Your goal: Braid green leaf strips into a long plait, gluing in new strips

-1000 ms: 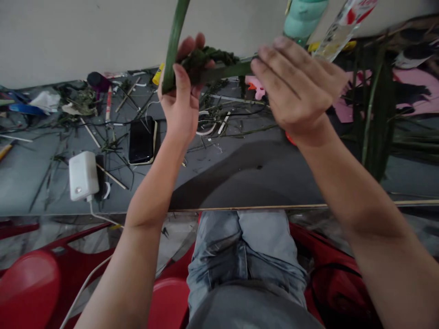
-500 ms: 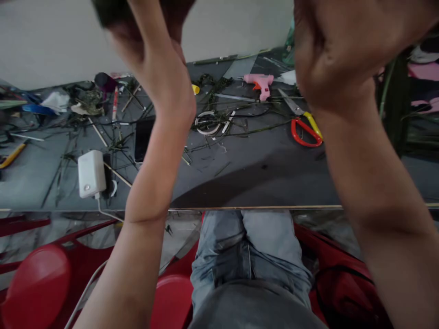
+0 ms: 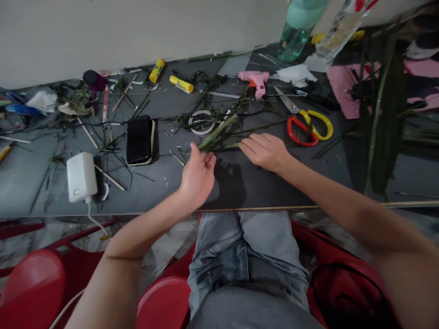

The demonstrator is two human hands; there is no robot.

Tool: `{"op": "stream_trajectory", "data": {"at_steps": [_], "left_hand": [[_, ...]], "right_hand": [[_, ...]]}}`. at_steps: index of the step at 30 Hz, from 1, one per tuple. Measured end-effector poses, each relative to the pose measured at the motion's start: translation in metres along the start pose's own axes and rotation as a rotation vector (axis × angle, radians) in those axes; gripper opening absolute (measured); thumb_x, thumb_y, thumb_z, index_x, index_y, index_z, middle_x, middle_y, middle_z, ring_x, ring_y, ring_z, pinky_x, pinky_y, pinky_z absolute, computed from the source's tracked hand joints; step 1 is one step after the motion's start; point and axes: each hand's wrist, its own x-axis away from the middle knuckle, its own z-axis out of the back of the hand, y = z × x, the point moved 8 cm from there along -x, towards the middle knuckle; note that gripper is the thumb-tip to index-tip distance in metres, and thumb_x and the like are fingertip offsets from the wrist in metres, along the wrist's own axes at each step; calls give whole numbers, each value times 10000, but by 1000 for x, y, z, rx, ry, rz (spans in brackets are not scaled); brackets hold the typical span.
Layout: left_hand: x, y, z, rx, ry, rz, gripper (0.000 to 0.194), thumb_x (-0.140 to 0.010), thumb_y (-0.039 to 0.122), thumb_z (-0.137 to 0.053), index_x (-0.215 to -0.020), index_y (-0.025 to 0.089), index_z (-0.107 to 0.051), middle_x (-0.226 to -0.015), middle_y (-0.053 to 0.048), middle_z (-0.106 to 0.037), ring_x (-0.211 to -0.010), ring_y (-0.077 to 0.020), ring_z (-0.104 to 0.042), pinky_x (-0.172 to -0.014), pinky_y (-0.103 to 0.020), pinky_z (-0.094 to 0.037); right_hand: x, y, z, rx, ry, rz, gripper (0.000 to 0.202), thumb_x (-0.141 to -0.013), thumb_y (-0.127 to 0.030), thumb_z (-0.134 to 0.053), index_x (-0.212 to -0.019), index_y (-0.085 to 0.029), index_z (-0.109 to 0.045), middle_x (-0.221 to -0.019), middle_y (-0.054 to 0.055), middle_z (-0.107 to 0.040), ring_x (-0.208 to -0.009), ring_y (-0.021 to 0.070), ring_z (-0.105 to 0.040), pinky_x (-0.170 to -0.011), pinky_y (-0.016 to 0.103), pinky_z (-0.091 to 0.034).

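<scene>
I have my left hand (image 3: 199, 178) closed on a green leaf strip (image 3: 219, 132), thumb on one side and curled fingers on the other, low over the desk (image 3: 274, 187) near its front edge. The strip slants up and away from my thumb toward the right. My right hand (image 3: 264, 151) is pinched, palm down, on the end of a thin green length that reaches across from the left hand. It is blurred there, so I cannot tell whether both hands hold one piece or two.

Just beyond the strip lies a white ring (image 3: 200, 133) among dark scraps. The scissors (image 3: 302, 130) rest just beside my right hand, blades pointing away to the left, with one red loop and one yellow. Farther back are a pink glue gun (image 3: 257, 78) and two yellow tubes (image 3: 181, 84). A black phone (image 3: 139, 139) lies to the left of my left hand, and a white power bank (image 3: 81, 177) with a cable sits beyond it, near the edge. At the back right, a green bottle (image 3: 293, 41) stands beside a clear one.
</scene>
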Motion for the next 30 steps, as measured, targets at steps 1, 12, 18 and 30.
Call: {"op": "stream_trajectory", "data": {"at_steps": [1, 12, 18, 30], "left_hand": [[17, -5, -3, -48, -92, 26, 476, -1028, 554, -408, -951, 160, -663, -1223, -128, -700, -1195, -148, -666, -1131, -290, -504], [-30, 62, -76, -1526, -672, -1100, 151, -846, 273, -756, -978, 226, -815, -1122, -78, -736, -1184, -284, -618, -1040, -493, -497], [-65, 49, -61, -1530, -735, -1203, 133, -876, 302, -739, -962, 243, -822, -1135, -74, -747, -1153, -265, -637, -1023, -484, -508], [-22, 10, -80, -1499, -684, -1347, 228, -989, 266, -584, -1056, 202, -793, -1014, -107, -773, -1099, -248, -655, -900, -425, -539]], "right_hand": [[1, -3, -1, -4, -30, 4, 351, -1043, -107, -420, -947, -153, -755, -958, 75, -776, -795, 181, -617, -651, 353, -368], [11, 2, -6, -138, -237, -4, 305, -1005, -77, -461, -1045, -122, -760, -1034, 98, -768, -897, 208, -654, -675, 328, -410], [16, 16, -6, -258, -173, -62, 300, -1043, -207, -492, -1007, -146, -784, -1069, 84, -773, -983, 213, -670, -694, 323, -472], [28, 46, -18, -610, -2, -302, 139, -924, -266, -675, -992, -212, -783, -1017, 86, -763, -966, 240, -694, -868, 401, -554]]}}
